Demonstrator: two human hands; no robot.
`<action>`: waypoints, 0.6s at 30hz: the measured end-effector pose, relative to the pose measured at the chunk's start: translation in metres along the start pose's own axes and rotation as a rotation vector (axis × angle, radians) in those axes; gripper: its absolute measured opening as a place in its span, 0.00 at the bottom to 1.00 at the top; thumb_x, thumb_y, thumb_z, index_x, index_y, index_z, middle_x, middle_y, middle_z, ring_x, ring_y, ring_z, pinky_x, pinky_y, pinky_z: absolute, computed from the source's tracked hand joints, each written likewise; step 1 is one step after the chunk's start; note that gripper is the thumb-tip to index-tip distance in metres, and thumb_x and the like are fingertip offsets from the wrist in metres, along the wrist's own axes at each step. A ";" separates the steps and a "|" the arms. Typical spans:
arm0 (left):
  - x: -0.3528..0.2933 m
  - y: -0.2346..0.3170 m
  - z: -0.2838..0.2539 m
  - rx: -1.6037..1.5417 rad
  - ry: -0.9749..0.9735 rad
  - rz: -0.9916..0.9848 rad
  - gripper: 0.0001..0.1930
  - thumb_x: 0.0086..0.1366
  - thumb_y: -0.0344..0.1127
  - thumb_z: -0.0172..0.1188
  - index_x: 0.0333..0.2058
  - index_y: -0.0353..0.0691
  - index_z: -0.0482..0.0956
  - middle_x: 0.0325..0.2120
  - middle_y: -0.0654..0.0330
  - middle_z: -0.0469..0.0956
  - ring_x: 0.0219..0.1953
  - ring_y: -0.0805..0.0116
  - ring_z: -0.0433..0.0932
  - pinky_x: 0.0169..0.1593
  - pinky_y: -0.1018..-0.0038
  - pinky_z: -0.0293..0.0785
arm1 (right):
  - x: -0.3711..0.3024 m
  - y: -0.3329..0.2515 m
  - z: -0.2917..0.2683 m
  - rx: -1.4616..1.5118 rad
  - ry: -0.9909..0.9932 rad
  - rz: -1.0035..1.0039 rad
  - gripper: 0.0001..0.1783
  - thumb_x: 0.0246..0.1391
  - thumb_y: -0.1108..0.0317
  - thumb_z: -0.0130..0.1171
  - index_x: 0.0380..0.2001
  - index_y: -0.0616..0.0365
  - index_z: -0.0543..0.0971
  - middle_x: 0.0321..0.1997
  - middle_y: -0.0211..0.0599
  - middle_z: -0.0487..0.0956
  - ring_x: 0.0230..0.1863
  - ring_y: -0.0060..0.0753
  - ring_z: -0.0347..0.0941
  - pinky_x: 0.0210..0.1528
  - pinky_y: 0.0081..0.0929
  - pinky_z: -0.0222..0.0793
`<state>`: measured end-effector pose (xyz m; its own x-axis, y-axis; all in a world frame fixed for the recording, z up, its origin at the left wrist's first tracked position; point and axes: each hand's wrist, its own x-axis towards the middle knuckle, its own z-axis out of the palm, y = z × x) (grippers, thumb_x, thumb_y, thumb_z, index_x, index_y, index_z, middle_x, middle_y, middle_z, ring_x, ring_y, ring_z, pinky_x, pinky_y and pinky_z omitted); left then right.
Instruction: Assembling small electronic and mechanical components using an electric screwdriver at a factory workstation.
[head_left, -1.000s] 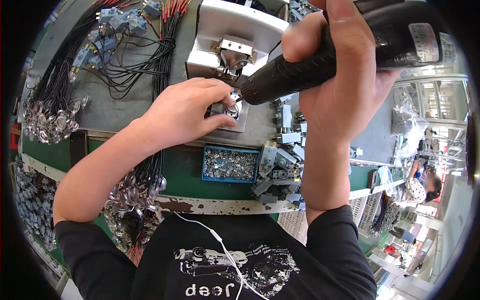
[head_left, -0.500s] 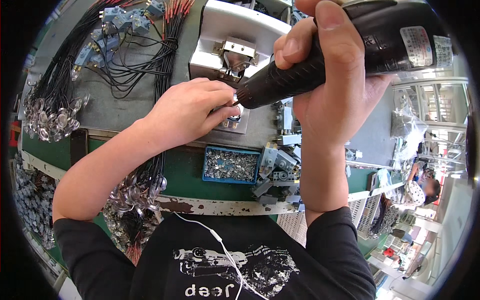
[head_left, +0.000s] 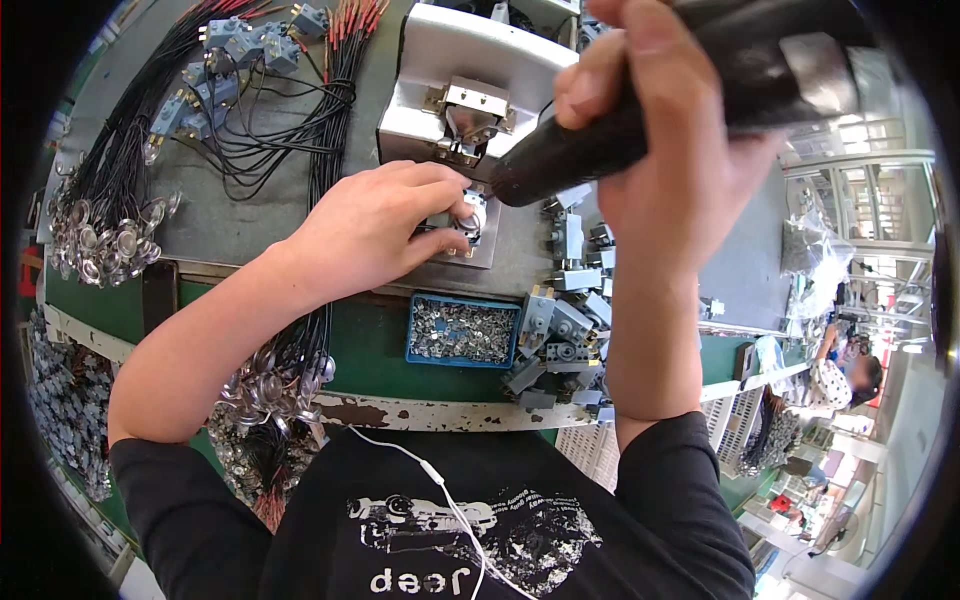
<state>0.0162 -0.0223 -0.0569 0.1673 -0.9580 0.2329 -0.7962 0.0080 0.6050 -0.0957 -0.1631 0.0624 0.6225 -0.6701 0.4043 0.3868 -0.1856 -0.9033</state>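
My right hand [head_left: 665, 150] is wrapped round a black electric screwdriver [head_left: 590, 150], blurred by motion. Its nose points down and left, close to a small silver-topped part [head_left: 476, 222] on a flat metal plate [head_left: 484, 252]. My left hand [head_left: 375, 225] reaches in from the left, with thumb and forefinger closed about the near side of that part. The fingers cover some of it. Just behind stands a silver metal housing [head_left: 415, 85] with a clamp-like metal mechanism [head_left: 474, 110] on its front.
A blue tray [head_left: 408, 345] of small metal pieces sits at the table's front edge. Grey switch-like blocks [head_left: 565, 330] are piled to its right. Bundled black wires [head_left: 335, 110] and grey blocks with leads [head_left: 215, 85] lie at left. A person [head_left: 845, 380] sits far right.
The screwdriver has shifted slightly right, its nose now apart from the left fingertips. More of the silver-topped part shows. My left hand has barely moved.
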 end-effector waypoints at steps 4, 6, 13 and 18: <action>0.000 0.002 -0.002 0.006 -0.021 -0.025 0.14 0.60 0.37 0.72 0.43 0.42 0.83 0.51 0.57 0.81 0.54 0.53 0.80 0.55 0.62 0.78 | 0.013 0.027 -0.006 -0.079 -0.049 0.041 0.07 0.59 0.77 0.63 0.38 0.71 0.80 0.29 0.38 0.80 0.22 0.22 0.76 0.25 0.20 0.71; 0.004 0.004 -0.001 -0.020 -0.020 -0.021 0.13 0.60 0.37 0.73 0.42 0.41 0.83 0.51 0.57 0.81 0.53 0.53 0.80 0.54 0.62 0.79 | 0.049 0.069 -0.001 0.691 -0.549 -0.709 0.06 0.59 0.78 0.63 0.38 0.71 0.80 0.28 0.36 0.80 0.23 0.22 0.76 0.26 0.19 0.72; 0.001 0.001 0.001 -0.025 -0.009 -0.028 0.15 0.60 0.37 0.73 0.44 0.40 0.82 0.49 0.58 0.82 0.52 0.54 0.81 0.54 0.62 0.79 | 0.048 0.088 -0.012 0.536 -0.543 -0.758 0.06 0.58 0.77 0.64 0.38 0.69 0.80 0.27 0.32 0.80 0.24 0.20 0.76 0.27 0.19 0.72; 0.001 0.000 0.002 -0.014 0.026 0.030 0.16 0.64 0.41 0.68 0.47 0.42 0.79 0.44 0.63 0.82 0.48 0.55 0.81 0.49 0.61 0.79 | 0.049 0.089 -0.009 0.420 -0.525 -0.856 0.06 0.57 0.78 0.65 0.37 0.67 0.80 0.27 0.31 0.80 0.24 0.20 0.77 0.28 0.19 0.74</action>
<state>0.0150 -0.0243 -0.0581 0.1589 -0.9494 0.2710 -0.7931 0.0408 0.6077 -0.0368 -0.2192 0.0010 0.2105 -0.0259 0.9773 0.9702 -0.1176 -0.2121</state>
